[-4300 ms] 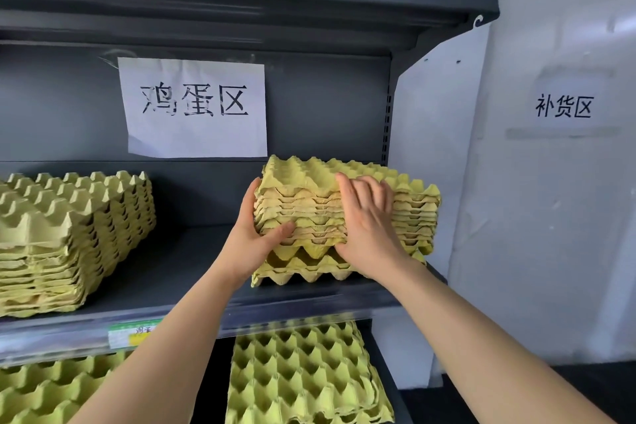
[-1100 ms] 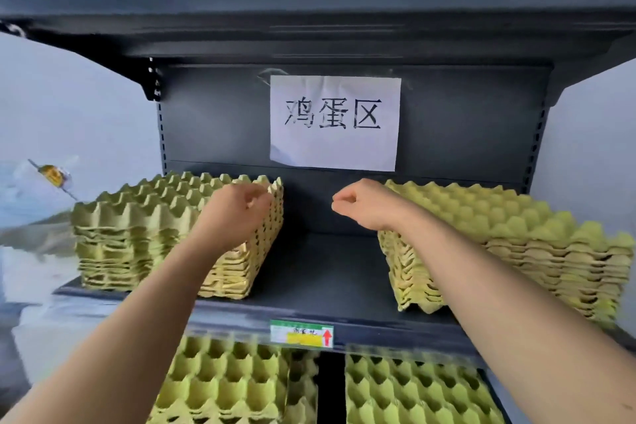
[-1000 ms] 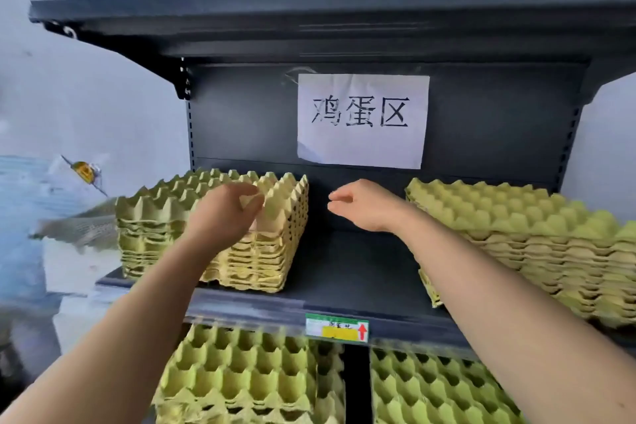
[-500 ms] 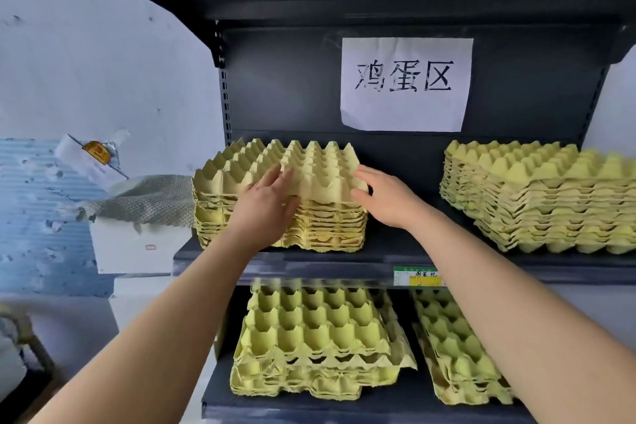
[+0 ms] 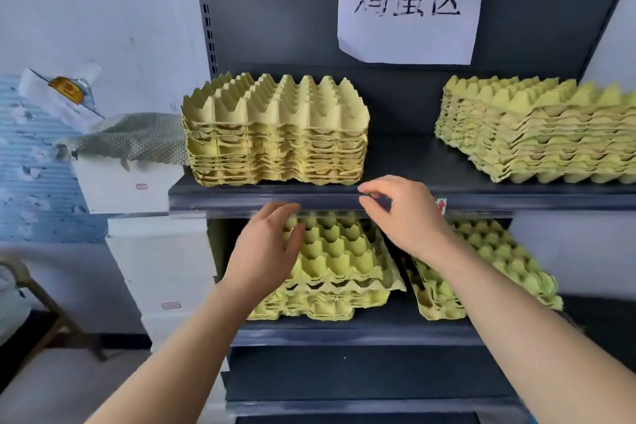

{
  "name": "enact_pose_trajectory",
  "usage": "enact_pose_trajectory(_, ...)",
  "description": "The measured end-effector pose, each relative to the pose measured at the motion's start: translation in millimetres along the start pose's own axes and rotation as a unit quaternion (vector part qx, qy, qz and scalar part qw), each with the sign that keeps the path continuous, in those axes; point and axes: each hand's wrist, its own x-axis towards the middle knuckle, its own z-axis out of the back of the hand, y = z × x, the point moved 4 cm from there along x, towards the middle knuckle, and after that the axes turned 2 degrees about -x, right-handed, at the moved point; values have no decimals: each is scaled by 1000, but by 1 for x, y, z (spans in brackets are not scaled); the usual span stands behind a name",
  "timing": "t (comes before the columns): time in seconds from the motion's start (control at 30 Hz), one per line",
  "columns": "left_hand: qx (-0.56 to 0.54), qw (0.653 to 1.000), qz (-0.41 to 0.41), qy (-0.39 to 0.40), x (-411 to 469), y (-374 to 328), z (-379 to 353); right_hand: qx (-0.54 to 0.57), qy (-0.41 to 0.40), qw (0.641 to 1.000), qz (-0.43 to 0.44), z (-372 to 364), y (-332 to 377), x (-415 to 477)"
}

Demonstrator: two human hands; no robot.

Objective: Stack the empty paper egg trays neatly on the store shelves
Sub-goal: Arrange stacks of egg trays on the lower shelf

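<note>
Two stacks of yellow paper egg trays stand on the upper dark shelf [image 5: 309, 198]: a left stack [image 5: 275, 134] and a right stack [image 5: 530, 134]. On the lower shelf [image 5: 344, 332] lie an untidy left pile [image 5: 340, 268] and a right pile [image 5: 495, 258]. My left hand [image 5: 265, 251] hovers over the lower left pile with fingers spread, holding nothing. My right hand [image 5: 402, 217] is in front of the upper shelf's edge, fingers loosely curled and apart, empty.
A white paper sign [image 5: 409, 7] with black characters hangs on the shelf's back panel. White boxes [image 5: 155, 251] are stacked left of the shelf, with a grey mesh sheet [image 5: 137, 141] on top. A metal frame [image 5: 41, 299] stands at lower left.
Both hands have left the upper left stack and dropped toward the lower shelf. The view has tilted down and shifted left.
</note>
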Motion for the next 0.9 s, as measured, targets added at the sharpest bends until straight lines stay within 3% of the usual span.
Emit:
enact_pose_trajectory(0.23, 98, 989, 78, 77, -29, 60, -73, -33, 140, 988, -57, -73, -54, -53)
enact_pose_trajectory(0.33, 166, 967, 156, 110, -29, 90, -92, -38, 177, 978, -101, -100, -80, -57)
enact_pose_trajectory(0.43, 138, 951, 234, 146, -28, 116, -105, -22, 225, 962, -153, -126, -103, -60)
enact_pose_trajectory(0.53, 72, 954, 264, 124, -26, 130, -112, 47, 260, 943, -202, -144, -118, -61)
enact_pose_trajectory(0.9, 18, 965, 260, 5, -16, 112, -103, 113, 135, 956, -236, -138, -146, -56)
